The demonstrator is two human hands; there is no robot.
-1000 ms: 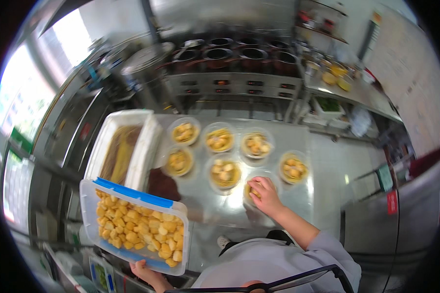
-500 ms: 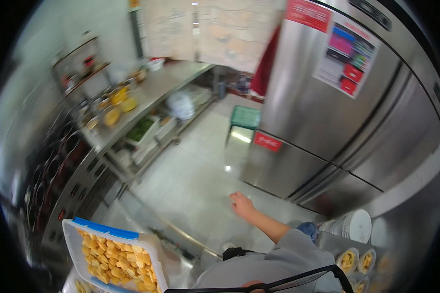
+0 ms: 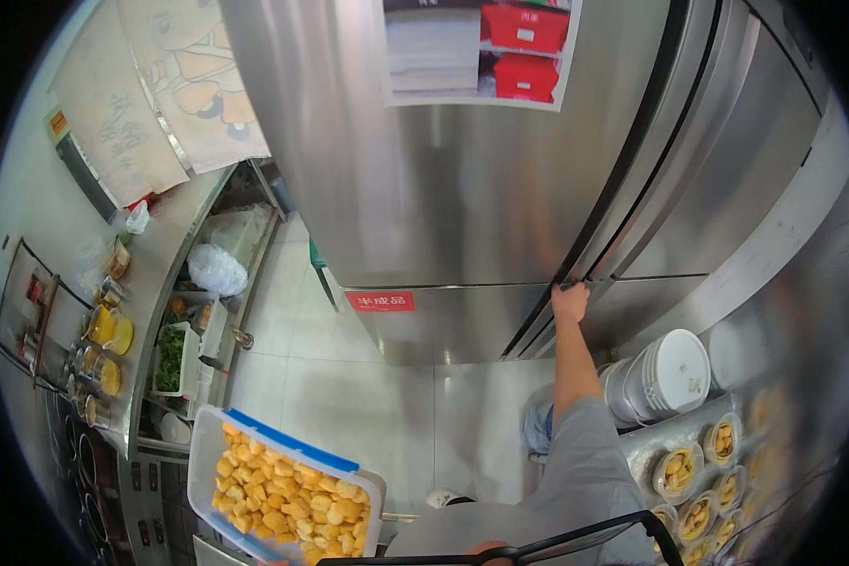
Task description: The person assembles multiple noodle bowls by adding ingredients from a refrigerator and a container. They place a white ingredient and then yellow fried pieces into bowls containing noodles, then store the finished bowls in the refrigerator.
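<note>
My right hand (image 3: 570, 302) reaches up to the tall stainless-steel refrigerator (image 3: 481, 198). Its fingers are curled into the recessed door edge (image 3: 563, 286), where the upper and lower doors meet. On my lower left, close to my body, a clear plastic tub (image 3: 373, 491) with a blue rim clip (image 3: 292, 440) is full of yellow-orange, rounded food pieces (image 3: 288, 495). The tub tilts a little and is cut off by the lower edge. My left hand does not show; whatever supports the tub is out of sight.
On the left, a steel worktable (image 3: 165, 236) carries jars and bowls, with a bin of greens (image 3: 172, 358) on its lower shelf. White buckets (image 3: 679, 368) stand at right, beside several lidded cups of food (image 3: 677, 472). A green stool (image 3: 321, 274) is partly behind the refrigerator.
My view has swung right and closer to the refrigerator. My right hand has gone from free in the air to the door edge. The tub has come along with me.
</note>
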